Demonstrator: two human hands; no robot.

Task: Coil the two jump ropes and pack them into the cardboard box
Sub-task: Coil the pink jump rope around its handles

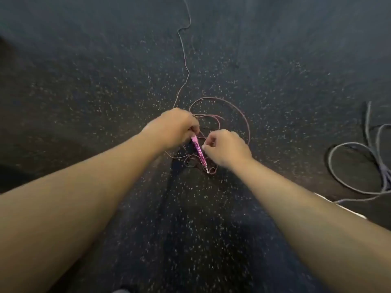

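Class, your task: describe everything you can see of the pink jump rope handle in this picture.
The pink jump rope handle is a slim, shiny, metallic-looking pink rod with a small silvery tip at its lower end. It lies tilted, upper end toward the left hand, lower end near the speckled dark floor. The left hand grips its upper end; the right hand pinches near its middle. The thin pink rope lies in loose loops around it.
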